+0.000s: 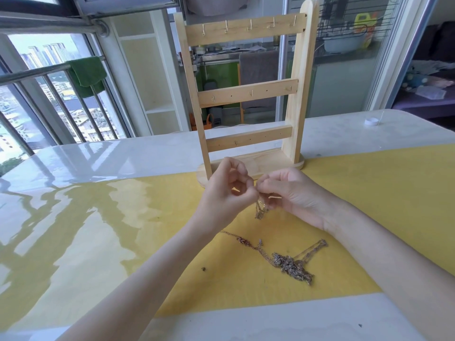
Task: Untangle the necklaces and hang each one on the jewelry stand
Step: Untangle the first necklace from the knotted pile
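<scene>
at the centre of the frame both hands meet above the yellow mat (344, 205): the left hand (226, 190) and the right hand (290, 193) each pinch a thin chain (260, 210) between curled fingertips, and a short length of it dangles below them, clear of the mat. lower, right of centre, the tangle (290, 264) of other necklaces lies on the mat, with loose strands running up-left and up-right. the stand (246, 94) rises just behind the hands at upper centre, its base on the tabletop (98, 153) and partly on the mat; the hooks on its three bars are bare. a small white cap (371, 121) sits on the tabletop at right.
</scene>
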Demonstrator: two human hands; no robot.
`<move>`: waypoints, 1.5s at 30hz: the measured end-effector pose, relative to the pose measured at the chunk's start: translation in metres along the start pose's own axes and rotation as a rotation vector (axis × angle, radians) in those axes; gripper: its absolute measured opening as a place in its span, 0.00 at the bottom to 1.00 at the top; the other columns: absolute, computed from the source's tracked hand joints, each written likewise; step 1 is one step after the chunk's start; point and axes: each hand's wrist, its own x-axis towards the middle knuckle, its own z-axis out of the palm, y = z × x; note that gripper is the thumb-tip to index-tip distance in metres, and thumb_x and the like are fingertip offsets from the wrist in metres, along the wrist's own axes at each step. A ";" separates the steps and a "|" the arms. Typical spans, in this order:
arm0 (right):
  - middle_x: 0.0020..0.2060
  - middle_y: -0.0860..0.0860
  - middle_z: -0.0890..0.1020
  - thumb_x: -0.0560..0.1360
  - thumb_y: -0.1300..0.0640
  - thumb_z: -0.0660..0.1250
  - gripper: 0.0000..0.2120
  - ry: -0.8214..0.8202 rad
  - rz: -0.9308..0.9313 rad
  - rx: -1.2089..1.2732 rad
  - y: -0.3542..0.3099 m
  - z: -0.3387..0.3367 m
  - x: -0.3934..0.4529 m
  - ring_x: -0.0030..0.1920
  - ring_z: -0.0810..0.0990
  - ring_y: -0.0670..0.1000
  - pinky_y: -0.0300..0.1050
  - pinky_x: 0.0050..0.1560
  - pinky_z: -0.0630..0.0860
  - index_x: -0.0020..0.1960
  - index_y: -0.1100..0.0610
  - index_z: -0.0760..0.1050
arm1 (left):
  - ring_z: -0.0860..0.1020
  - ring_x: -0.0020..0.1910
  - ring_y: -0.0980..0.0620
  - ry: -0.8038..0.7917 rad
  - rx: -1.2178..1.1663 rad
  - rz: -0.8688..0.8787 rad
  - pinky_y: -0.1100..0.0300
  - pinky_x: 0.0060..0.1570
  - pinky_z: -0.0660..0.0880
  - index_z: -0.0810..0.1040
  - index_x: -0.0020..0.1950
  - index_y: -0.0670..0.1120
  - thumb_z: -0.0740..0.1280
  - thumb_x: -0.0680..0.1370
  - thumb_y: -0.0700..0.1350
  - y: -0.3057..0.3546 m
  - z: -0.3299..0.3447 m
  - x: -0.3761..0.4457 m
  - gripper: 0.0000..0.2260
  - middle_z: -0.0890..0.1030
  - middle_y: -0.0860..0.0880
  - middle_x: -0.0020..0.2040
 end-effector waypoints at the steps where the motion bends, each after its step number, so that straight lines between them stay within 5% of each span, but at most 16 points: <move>1: 0.30 0.51 0.76 0.72 0.67 0.68 0.04 0.026 -0.032 0.031 -0.001 -0.001 0.000 0.32 0.73 0.47 0.37 0.34 0.70 0.39 0.62 0.76 | 0.73 0.33 0.56 0.019 -0.057 -0.043 0.65 0.36 0.72 0.67 0.44 0.45 0.65 0.74 0.30 0.001 -0.002 0.001 0.11 0.74 0.49 0.35; 5: 0.37 0.54 0.80 0.70 0.69 0.70 0.08 0.084 -0.148 0.007 -0.008 -0.002 -0.001 0.38 0.76 0.49 0.40 0.40 0.74 0.45 0.60 0.76 | 0.74 0.31 0.59 0.026 -0.216 -0.175 0.66 0.34 0.73 0.67 0.46 0.43 0.64 0.77 0.31 0.005 -0.007 0.003 0.09 0.76 0.53 0.32; 14: 0.35 0.50 0.79 0.72 0.70 0.69 0.11 0.077 -0.141 -0.141 -0.010 0.000 -0.002 0.37 0.75 0.47 0.38 0.40 0.72 0.48 0.58 0.71 | 0.73 0.31 0.59 -0.031 -0.187 -0.191 0.67 0.34 0.71 0.67 0.45 0.44 0.65 0.77 0.33 0.000 -0.005 0.003 0.09 0.76 0.56 0.30; 24: 0.32 0.53 0.76 0.72 0.73 0.65 0.14 0.091 -0.049 -0.151 -0.008 0.003 -0.002 0.31 0.67 0.50 0.39 0.34 0.66 0.48 0.57 0.66 | 0.72 0.30 0.60 -0.026 -0.012 -0.110 0.67 0.35 0.71 0.65 0.43 0.45 0.65 0.75 0.32 0.000 0.003 0.001 0.11 0.73 0.47 0.36; 36: 0.32 0.51 0.77 0.71 0.73 0.63 0.15 0.103 -0.041 -0.178 -0.008 0.004 -0.002 0.31 0.68 0.50 0.41 0.35 0.66 0.46 0.56 0.65 | 0.74 0.35 0.61 -0.088 0.204 0.039 0.69 0.34 0.70 0.65 0.47 0.50 0.69 0.71 0.34 -0.001 -0.002 -0.001 0.17 0.77 0.53 0.36; 45: 0.32 0.49 0.77 0.71 0.71 0.66 0.15 0.039 -0.062 -0.274 -0.009 0.000 -0.004 0.38 0.72 0.51 0.46 0.43 0.70 0.47 0.56 0.65 | 0.73 0.35 0.56 -0.106 -0.011 -0.173 0.65 0.37 0.71 0.67 0.49 0.48 0.71 0.72 0.34 -0.001 -0.005 0.000 0.15 0.80 0.56 0.34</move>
